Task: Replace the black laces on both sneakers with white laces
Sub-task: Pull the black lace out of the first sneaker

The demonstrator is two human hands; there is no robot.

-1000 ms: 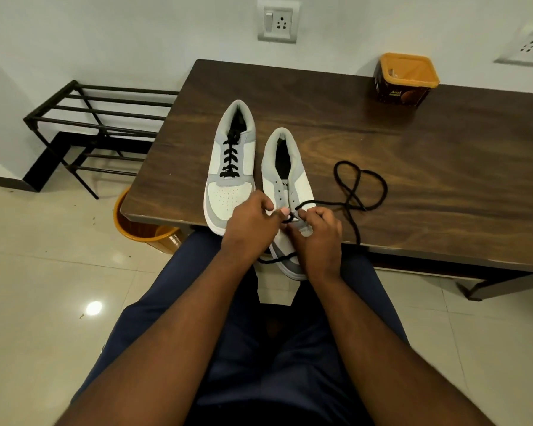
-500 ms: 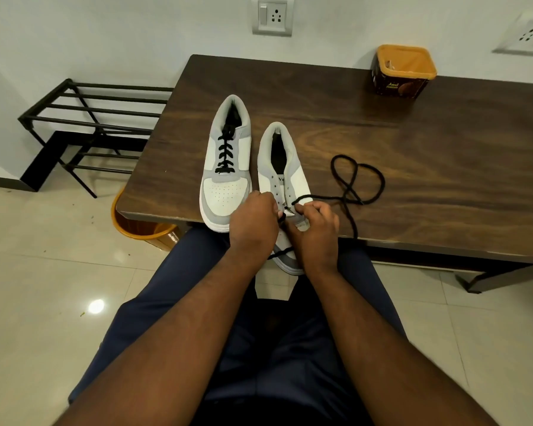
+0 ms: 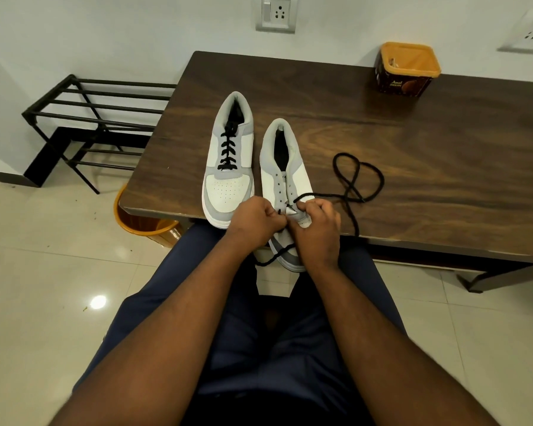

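Both pinching the black lace (image 3: 345, 192) at the lowest eyelets: left hand (image 3: 256, 221), right hand (image 3: 319, 229), atop the near sneaker (image 3: 285, 186). Draw out slowly (slack lies looped on the worktop (image 3: 428, 167) beyond the right hand), steadying the toe.

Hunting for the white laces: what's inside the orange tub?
The tub looks open, showing an orange interior with a small pale scrap near one corner. Whether that is laces cannot be told.
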